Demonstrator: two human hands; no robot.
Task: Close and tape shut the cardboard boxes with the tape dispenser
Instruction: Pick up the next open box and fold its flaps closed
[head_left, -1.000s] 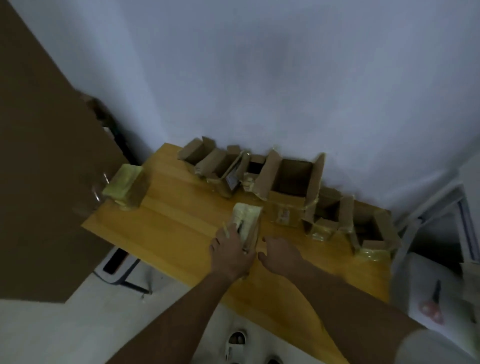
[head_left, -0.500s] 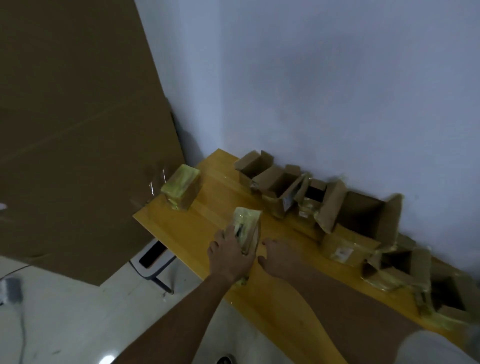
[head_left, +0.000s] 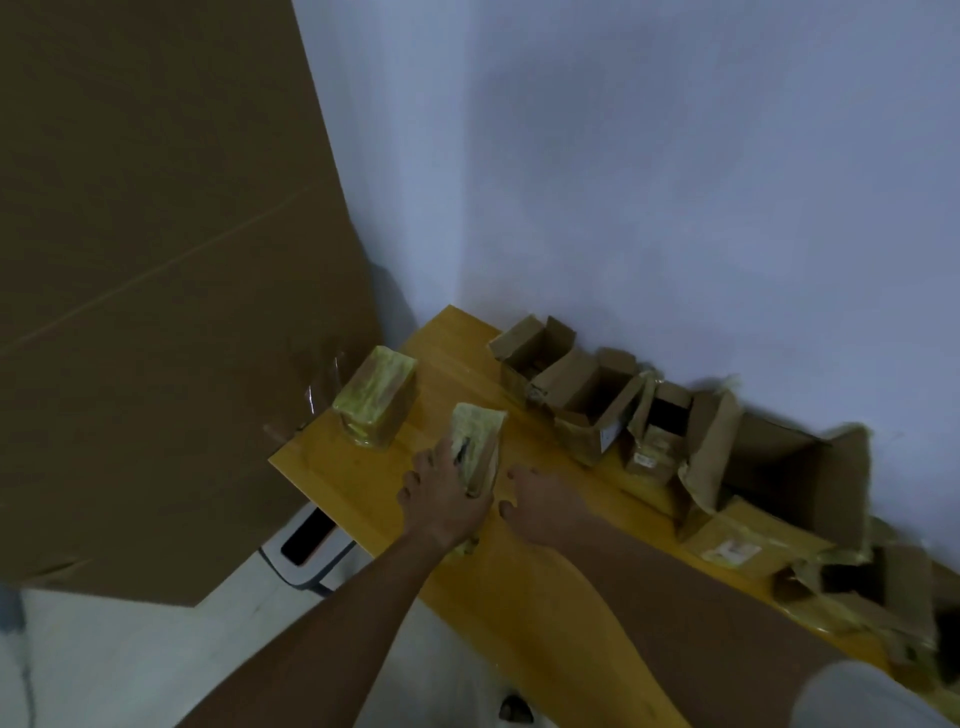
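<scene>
A small taped cardboard box (head_left: 477, 439) stands on the wooden table (head_left: 545, 597), near its left end. The left hand (head_left: 449, 496) lies over the box's near side, fingers spread and draped on its top and left face — resting on it, not clenched. The right hand (head_left: 540, 501) sits just right of the box, fingers curled down toward the table; whether it holds anything cannot be told. A second taped box (head_left: 375, 397) stands left of the first, apart from it. Beyond it — along the wall — sits a row of open cardboard boxes (head_left: 587, 395).
</scene>
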